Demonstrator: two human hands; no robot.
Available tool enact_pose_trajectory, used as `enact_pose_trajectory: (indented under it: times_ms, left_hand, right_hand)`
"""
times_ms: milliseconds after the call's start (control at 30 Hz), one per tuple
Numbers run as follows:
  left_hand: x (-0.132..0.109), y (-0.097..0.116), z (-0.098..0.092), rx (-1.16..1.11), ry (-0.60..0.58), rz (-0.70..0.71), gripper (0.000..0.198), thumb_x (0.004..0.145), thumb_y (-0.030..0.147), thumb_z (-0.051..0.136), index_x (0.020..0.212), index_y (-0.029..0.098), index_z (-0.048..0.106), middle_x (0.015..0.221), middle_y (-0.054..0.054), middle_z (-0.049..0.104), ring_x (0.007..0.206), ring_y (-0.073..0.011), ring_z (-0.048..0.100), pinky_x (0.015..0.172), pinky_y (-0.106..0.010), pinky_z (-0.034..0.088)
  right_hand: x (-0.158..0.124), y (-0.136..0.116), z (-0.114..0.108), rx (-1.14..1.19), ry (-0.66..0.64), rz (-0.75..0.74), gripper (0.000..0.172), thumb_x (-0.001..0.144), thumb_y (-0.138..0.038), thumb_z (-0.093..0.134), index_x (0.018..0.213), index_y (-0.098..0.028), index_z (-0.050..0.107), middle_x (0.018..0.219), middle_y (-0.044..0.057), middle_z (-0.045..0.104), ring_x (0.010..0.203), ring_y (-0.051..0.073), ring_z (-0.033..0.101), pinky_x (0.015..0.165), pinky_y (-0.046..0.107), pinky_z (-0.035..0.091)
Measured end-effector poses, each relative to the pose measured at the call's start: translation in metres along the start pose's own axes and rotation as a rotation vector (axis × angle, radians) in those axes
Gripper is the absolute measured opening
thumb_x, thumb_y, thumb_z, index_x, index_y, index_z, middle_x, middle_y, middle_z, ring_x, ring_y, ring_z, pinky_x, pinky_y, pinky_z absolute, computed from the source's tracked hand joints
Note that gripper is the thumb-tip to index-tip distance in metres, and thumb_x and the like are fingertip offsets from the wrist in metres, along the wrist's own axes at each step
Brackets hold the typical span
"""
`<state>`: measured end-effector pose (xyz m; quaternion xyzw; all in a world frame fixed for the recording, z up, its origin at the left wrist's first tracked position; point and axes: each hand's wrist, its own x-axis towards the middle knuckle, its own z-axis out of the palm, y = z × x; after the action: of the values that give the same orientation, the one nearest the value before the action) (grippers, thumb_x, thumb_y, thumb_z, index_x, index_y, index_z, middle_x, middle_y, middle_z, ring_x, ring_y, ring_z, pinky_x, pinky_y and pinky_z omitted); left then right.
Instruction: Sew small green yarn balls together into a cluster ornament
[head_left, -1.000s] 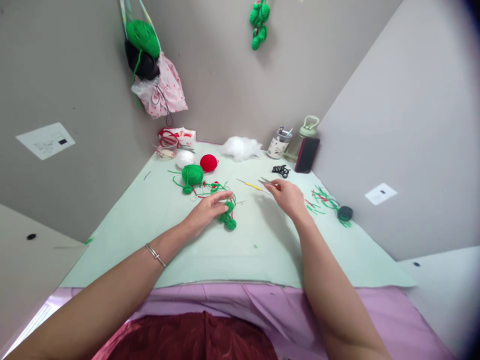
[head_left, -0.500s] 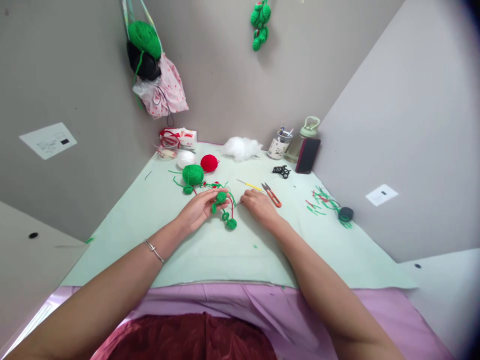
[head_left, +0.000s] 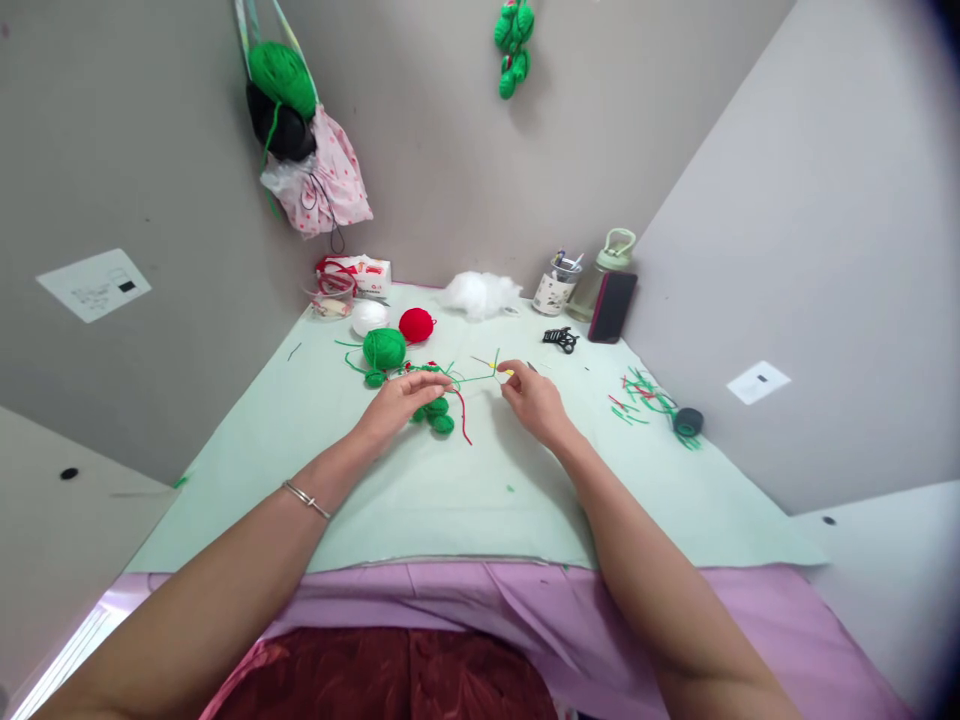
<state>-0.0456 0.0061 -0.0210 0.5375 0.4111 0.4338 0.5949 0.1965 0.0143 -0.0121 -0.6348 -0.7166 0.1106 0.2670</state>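
My left hand is closed in a pinch at the top of a green crocheted piece with small round balls, which hangs below its fingers over the table. A red yarn strand trails down from beside those fingertips. Raised to the right, my right hand pinches a green yarn strand. The strand runs taut between the two hands, its loose end standing up by my right fingers. Behind that hand a yellow-handled crochet hook lies partly hidden, and the scissors are almost wholly covered.
A green yarn ball, a red one and a white one sit at the back left. White stuffing, a pen cup, a black claw clip and a phone stand or lie behind. Yarn scraps lie right.
My right hand has lifted off the table and moved right, drawing the green strand taut. My left hand has turned palm-down, and the crocheted balls now hang bunched beneath it.
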Motion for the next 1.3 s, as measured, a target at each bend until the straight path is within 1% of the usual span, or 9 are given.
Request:
enact_pose_trajectory:
  times_ms: [167, 300, 467, 600, 767, 967, 1067, 1200, 1300]
  left_hand:
    - [0.001, 0.008, -0.009, -0.017, -0.036, -0.053, 0.041, 0.076, 0.043, 0.077, 0.110, 0.020, 0.075, 0.122, -0.012, 0.072, 0.114, -0.0286, 0.065, 0.097, -0.041, 0.047]
    - [0.001, 0.015, -0.010, -0.193, -0.004, -0.026, 0.040, 0.073, 0.032, 0.080, 0.108, 0.015, 0.074, 0.118, -0.014, 0.072, 0.107, -0.0240, 0.067, 0.096, -0.037, 0.049]
    - [0.003, 0.010, -0.011, -0.033, 0.091, 0.046, 0.032, 0.075, 0.033, 0.078, 0.102, 0.016, 0.075, 0.102, -0.008, 0.072, 0.076, -0.0144, 0.063, 0.070, -0.029, 0.048]
    - [0.002, 0.003, -0.004, 0.121, 0.094, 0.169, 0.037, 0.073, 0.034, 0.079, 0.106, 0.017, 0.072, 0.093, -0.004, 0.067, 0.072, -0.0124, 0.056, 0.066, -0.026, 0.044]
    - [-0.003, -0.001, 0.007, 0.105, 0.023, 0.158, 0.052, 0.074, 0.035, 0.077, 0.121, 0.019, 0.063, 0.087, -0.001, 0.063, 0.068, -0.0112, 0.053, 0.062, -0.025, 0.042]
    - [-0.003, -0.002, 0.006, 0.137, -0.021, 0.146, 0.026, 0.078, 0.041, 0.071, 0.085, 0.016, 0.070, 0.069, 0.001, 0.058, 0.058, -0.0106, 0.049, 0.057, -0.025, 0.039]
    - [-0.002, -0.004, 0.005, 0.110, -0.021, 0.101, 0.026, 0.077, 0.041, 0.073, 0.080, 0.015, 0.070, 0.068, 0.000, 0.060, 0.059, -0.0111, 0.053, 0.059, -0.026, 0.041]
    - [0.000, -0.006, 0.004, 0.049, -0.033, 0.050, 0.026, 0.073, 0.039, 0.077, 0.081, 0.014, 0.072, 0.068, -0.001, 0.064, 0.061, -0.0118, 0.056, 0.062, -0.027, 0.044]
    - [0.001, -0.005, 0.003, -0.016, -0.048, 0.033, 0.028, 0.071, 0.036, 0.080, 0.087, 0.014, 0.074, 0.072, -0.003, 0.067, 0.065, -0.0130, 0.060, 0.066, -0.028, 0.048]
  right_hand:
    - [0.003, 0.010, -0.003, 0.151, 0.047, 0.082, 0.027, 0.077, -0.016, 0.049, 0.097, -0.023, 0.065, 0.069, -0.003, 0.062, 0.064, 0.015, 0.056, 0.066, 0.027, 0.039]
    - [0.005, 0.009, -0.004, 0.489, -0.009, 0.111, 0.019, 0.073, -0.021, 0.054, 0.091, -0.020, 0.060, 0.065, -0.003, 0.059, 0.060, 0.014, 0.055, 0.062, 0.028, 0.041]
    - [-0.001, -0.007, -0.012, 0.843, -0.113, 0.106, 0.023, 0.072, -0.027, 0.063, 0.093, -0.017, 0.060, 0.068, -0.002, 0.062, 0.059, 0.012, 0.053, 0.062, 0.027, 0.042]
    - [-0.008, -0.019, -0.014, 0.890, -0.175, 0.041, 0.024, 0.075, -0.026, 0.066, 0.096, -0.018, 0.059, 0.069, -0.002, 0.063, 0.060, 0.011, 0.052, 0.062, 0.027, 0.041]
    - [-0.015, -0.030, -0.006, 0.873, -0.302, -0.048, 0.022, 0.079, -0.028, 0.065, 0.098, -0.019, 0.060, 0.072, -0.002, 0.064, 0.062, 0.011, 0.053, 0.065, 0.027, 0.043]
    - [-0.017, -0.035, 0.000, 0.865, -0.397, -0.059, 0.019, 0.080, -0.027, 0.063, 0.096, -0.018, 0.061, 0.072, -0.001, 0.063, 0.061, 0.012, 0.052, 0.063, 0.027, 0.042]
    - [-0.013, -0.026, 0.005, 0.777, -0.310, -0.049, 0.020, 0.078, -0.026, 0.060, 0.097, -0.019, 0.061, 0.070, -0.002, 0.061, 0.061, 0.013, 0.052, 0.062, 0.027, 0.042]
    - [-0.002, -0.006, 0.009, 0.557, 0.035, 0.006, 0.021, 0.076, -0.025, 0.056, 0.095, -0.020, 0.063, 0.065, -0.004, 0.056, 0.059, 0.014, 0.051, 0.061, 0.029, 0.041]
    - [0.003, 0.001, 0.006, 0.697, 0.135, 0.067, 0.032, 0.077, -0.032, 0.060, 0.106, -0.019, 0.063, 0.073, -0.001, 0.061, 0.062, 0.014, 0.055, 0.064, 0.032, 0.047]
